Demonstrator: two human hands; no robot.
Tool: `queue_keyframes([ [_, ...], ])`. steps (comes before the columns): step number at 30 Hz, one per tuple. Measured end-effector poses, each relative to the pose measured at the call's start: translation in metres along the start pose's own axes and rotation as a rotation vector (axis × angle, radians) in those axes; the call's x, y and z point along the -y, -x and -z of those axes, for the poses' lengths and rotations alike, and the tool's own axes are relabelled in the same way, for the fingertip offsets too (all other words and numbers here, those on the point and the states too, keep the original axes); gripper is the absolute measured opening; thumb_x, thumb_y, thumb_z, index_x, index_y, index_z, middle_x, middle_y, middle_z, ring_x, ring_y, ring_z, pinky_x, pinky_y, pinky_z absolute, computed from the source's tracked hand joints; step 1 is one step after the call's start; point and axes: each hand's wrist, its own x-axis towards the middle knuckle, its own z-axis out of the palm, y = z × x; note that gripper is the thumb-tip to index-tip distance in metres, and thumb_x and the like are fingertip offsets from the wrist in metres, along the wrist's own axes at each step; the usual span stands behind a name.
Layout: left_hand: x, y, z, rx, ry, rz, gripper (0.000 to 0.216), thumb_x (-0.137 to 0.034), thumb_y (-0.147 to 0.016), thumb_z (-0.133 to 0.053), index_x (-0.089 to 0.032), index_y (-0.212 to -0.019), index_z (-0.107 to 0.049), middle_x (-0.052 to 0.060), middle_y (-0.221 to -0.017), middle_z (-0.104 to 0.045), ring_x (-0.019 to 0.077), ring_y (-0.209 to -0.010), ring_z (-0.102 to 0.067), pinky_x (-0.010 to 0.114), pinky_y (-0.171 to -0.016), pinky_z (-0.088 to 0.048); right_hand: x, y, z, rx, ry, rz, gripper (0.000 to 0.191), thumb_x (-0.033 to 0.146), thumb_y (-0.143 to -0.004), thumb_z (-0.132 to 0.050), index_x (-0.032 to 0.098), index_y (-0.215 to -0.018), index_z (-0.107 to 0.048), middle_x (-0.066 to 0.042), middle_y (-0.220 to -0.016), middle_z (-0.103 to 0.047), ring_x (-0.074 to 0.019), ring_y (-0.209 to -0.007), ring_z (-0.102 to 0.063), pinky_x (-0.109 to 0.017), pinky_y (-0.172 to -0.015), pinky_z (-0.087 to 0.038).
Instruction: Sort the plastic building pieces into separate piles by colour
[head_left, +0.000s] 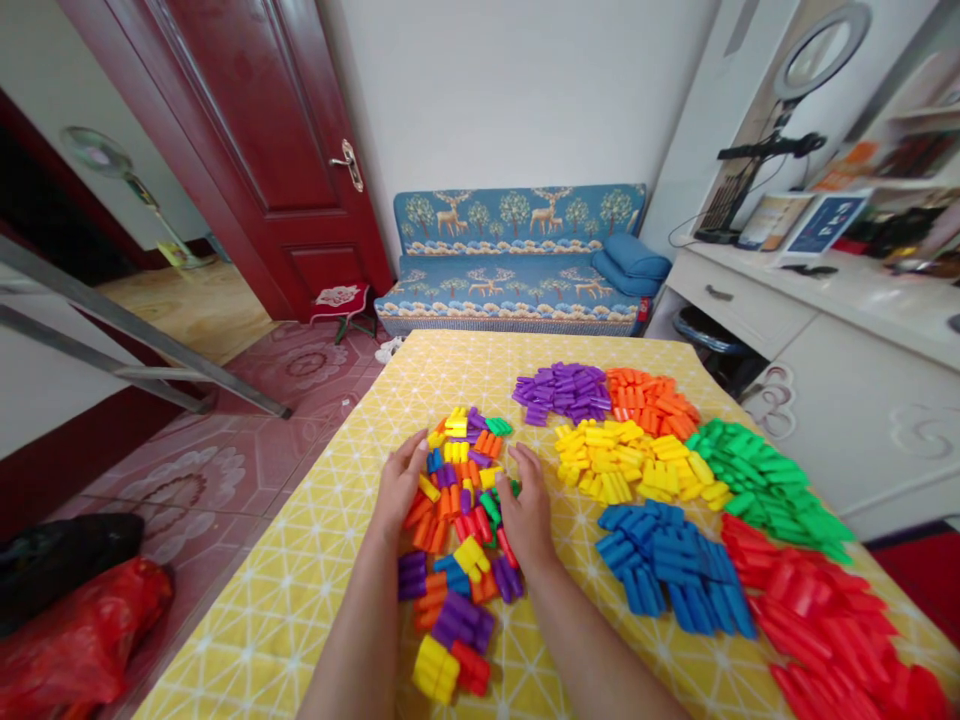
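Note:
A mixed heap of plastic building pieces [471, 558] in several colours lies on the yellow patterned tablecloth [330, 590]. My left hand [400, 482] rests along the heap's left side, fingers stretched forward and apart from the thumb. On the opposite side, my right hand [529, 510] curves at the heap's edge beside green and red pieces, fingers apart. Neither hand visibly grips a piece. To the right are sorted piles: purple [564, 390], orange [651, 402], yellow [634, 460], green [765, 488], blue [675, 568] and red [821, 620].
Beyond the table stands a blue patterned sofa [517, 285], with a small red stool [341, 300] beside it. A white desk [847, 300] is on the right. Red and black bags [90, 640] lie on the floor at left, below a metal frame [165, 372].

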Motion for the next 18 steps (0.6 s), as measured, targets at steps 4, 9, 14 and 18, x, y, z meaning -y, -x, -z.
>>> queue_keyframes([
  [4,-0.006,-0.008,-0.020,0.074,0.001,-0.066,0.047,-0.046,-0.084,-0.056,-0.021,-0.123,-0.062,0.008,-0.136,-0.055,0.0262,-0.131,-0.045,0.043,-0.113,-0.028,0.001,-0.002,0.000,0.043,-0.019,0.024,0.041,0.020,-0.083,-0.048,0.016,-0.124,-0.053,-0.013,-0.133,-0.050,-0.0221,-0.128,-0.042,-0.044,-0.110,-0.032],
  [9,-0.010,-0.009,-0.027,0.180,0.005,-0.126,0.048,-0.044,-0.082,-0.060,-0.021,-0.124,-0.061,0.008,-0.139,-0.052,0.0249,-0.132,-0.043,0.041,-0.114,-0.027,0.006,-0.004,0.000,0.121,-0.052,0.017,0.048,0.013,-0.075,-0.051,0.019,-0.123,-0.052,-0.010,-0.130,-0.051,-0.0219,-0.125,-0.044,-0.042,-0.109,-0.033],
  [14,-0.009,-0.006,-0.024,0.189,0.043,-0.123,0.046,-0.042,-0.083,-0.059,-0.021,-0.123,-0.062,0.009,-0.133,-0.058,0.0253,-0.126,-0.049,0.042,-0.111,-0.031,0.007,-0.004,0.000,0.174,-0.044,0.011,0.053,0.006,-0.069,-0.048,0.020,-0.119,-0.053,-0.008,-0.126,-0.053,-0.0213,-0.119,-0.048,-0.040,-0.103,-0.039],
  [18,-0.009,-0.007,-0.024,0.170,0.046,-0.144,0.041,-0.040,-0.081,-0.061,-0.020,-0.117,-0.066,0.009,-0.128,-0.061,0.0253,-0.122,-0.053,0.042,-0.108,-0.034,0.008,-0.005,0.004,0.138,0.110,0.013,0.047,0.009,-0.072,-0.049,0.017,-0.117,-0.054,-0.010,-0.116,-0.058,-0.0224,-0.109,-0.053,-0.039,-0.096,-0.043],
])
